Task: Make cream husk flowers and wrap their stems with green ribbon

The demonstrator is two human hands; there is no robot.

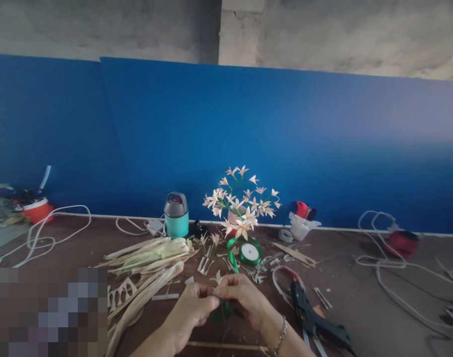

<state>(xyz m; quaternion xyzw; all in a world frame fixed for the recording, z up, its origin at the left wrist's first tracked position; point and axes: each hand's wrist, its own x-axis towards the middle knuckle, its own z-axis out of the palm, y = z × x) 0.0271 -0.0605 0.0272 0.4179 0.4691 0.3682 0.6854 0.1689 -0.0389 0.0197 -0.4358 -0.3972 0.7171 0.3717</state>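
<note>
Both hands are up close together, mid-desk. Right hand [247, 301] has thumb + fingertips pinched on what looks like the stem of a small pale flower [218, 277], bloom poking up just past the fingers, prob so the petals don't get crushed. Left hand [192, 312] is right beside it, thumb pressed to fingers too, but can't tell exactly what's in that grip b/c the fingers cover it. Imo two pinches this near each other = one steadies, the other does the fine work.

Green ribbon [221, 313] hangs just under the fingers. The ribbon spool [251, 253] lies flat behind the hands w/ a loose loop beside it, prob so it can feed w/o rolling off.

Couple of loose flowers [209, 243] lie left of the spool, and behind it a striped pot [237, 215] holds a full bunch, handy as a reference imo. Dried corn husks [148, 255] are piled on the left, out of the way but reachable. Glue gun [317, 317] lies on its side near the right forearm, easy grab. Tape roll [285, 234] + teal canister [176, 218] sit back by the blue panel [211, 129], prob to keep the front of the desk [345, 287] workable.
</note>
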